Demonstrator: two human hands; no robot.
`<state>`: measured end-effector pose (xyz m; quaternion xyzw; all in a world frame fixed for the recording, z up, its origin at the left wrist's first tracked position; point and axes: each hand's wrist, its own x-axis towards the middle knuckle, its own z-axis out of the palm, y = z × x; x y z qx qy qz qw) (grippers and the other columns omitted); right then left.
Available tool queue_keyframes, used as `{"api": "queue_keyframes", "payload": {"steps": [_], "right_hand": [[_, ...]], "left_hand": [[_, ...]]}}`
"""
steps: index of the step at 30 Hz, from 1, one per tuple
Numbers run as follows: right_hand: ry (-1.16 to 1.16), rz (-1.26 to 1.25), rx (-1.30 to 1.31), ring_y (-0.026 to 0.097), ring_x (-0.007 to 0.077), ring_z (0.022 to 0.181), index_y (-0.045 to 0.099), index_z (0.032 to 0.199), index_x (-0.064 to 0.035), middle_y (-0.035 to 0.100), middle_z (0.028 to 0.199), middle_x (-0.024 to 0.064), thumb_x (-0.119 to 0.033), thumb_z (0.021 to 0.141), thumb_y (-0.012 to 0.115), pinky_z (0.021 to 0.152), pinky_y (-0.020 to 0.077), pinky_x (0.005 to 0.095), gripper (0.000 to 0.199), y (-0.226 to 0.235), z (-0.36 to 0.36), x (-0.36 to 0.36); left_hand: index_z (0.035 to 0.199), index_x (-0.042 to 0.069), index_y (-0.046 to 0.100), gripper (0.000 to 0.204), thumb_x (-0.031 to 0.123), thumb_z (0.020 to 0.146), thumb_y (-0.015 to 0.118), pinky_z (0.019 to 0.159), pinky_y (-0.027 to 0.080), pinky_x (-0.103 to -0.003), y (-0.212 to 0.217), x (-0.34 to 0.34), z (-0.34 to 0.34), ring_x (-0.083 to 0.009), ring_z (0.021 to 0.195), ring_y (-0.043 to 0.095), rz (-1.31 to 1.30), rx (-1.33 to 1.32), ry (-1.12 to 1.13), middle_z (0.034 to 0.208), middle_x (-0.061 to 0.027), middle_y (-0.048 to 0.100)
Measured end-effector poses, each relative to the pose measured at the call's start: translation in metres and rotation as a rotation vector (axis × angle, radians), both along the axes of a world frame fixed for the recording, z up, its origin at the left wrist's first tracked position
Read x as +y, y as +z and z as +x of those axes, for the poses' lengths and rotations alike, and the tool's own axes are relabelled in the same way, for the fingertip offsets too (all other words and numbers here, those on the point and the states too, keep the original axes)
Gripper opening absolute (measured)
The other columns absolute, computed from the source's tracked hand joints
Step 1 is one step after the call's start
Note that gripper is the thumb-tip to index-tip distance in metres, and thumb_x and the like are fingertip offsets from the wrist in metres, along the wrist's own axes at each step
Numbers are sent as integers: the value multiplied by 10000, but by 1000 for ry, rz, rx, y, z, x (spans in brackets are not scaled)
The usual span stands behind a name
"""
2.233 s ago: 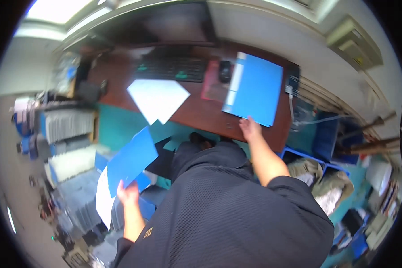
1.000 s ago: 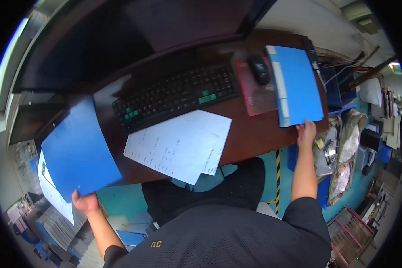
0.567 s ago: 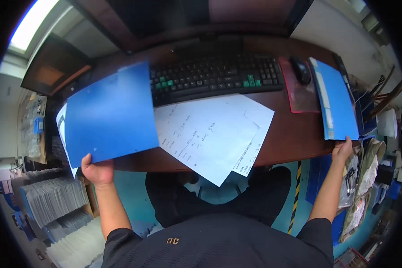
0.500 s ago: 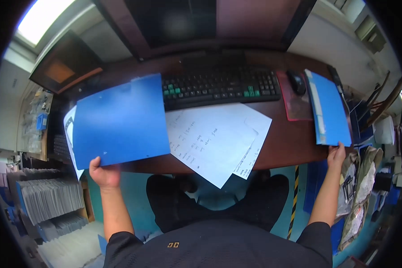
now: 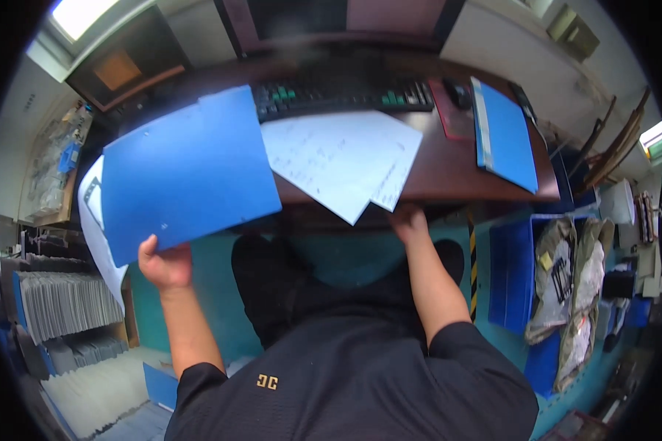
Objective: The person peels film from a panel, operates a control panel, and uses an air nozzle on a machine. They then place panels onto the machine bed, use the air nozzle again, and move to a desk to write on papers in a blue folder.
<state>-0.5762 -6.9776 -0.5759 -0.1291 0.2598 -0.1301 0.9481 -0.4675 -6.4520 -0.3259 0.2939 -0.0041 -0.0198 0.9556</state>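
Note:
My left hand (image 5: 166,263) grips the lower edge of a blue folder (image 5: 187,173) with white sheets sticking out at its left, held up over the left end of the brown desk (image 5: 460,165). My right hand (image 5: 410,220) rests at the desk's front edge, touching the lower corner of loose white papers (image 5: 342,162) that overhang the edge. A second blue folder (image 5: 504,136) lies flat on the right end of the desk, apart from both hands.
A dark keyboard (image 5: 342,94) sits behind the papers, with a mouse on a reddish pad (image 5: 456,103) beside it. Stacks of grey files (image 5: 62,309) stand at the left. Blue bins and bagged items (image 5: 566,279) crowd the floor at the right.
My right hand has let go of the right-hand blue folder, which now lies on the desk, and moved left to the papers. The left hand's folder has shifted slightly toward the desk.

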Motion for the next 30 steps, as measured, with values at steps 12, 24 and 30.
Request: {"api": "queue_keyframes", "payload": {"steps": [12, 24, 30], "right_hand": [[703, -393, 468, 677, 246, 1014, 611, 1290, 15, 688, 1175, 126, -175, 953, 621, 841, 574, 382, 387, 105, -134, 79], [1044, -2276, 324, 687, 367, 952, 664, 1051, -72, 726, 981, 147, -279, 855, 746, 837, 543, 441, 297, 149, -95, 51], [1110, -2476, -29, 695, 348, 884, 615, 1064, -72, 705, 884, 134, -234, 840, 713, 753, 556, 464, 293, 155, -79, 44]], "left_hand": [[1426, 6, 498, 574, 117, 868, 569, 1135, 405, -519, -14, 42, -47, -346, 1303, 549, -7, -29, -126, 1404, -169, 585], [1410, 13, 511, 549, 116, 873, 568, 1091, 442, -497, -22, -5, -31, -325, 1242, 591, -56, -17, -223, 1360, -150, 612], [1421, 20, 500, 596, 111, 838, 578, 1117, 411, -505, -17, -16, -38, -328, 1256, 572, -15, 8, -215, 1361, -147, 602]]}}
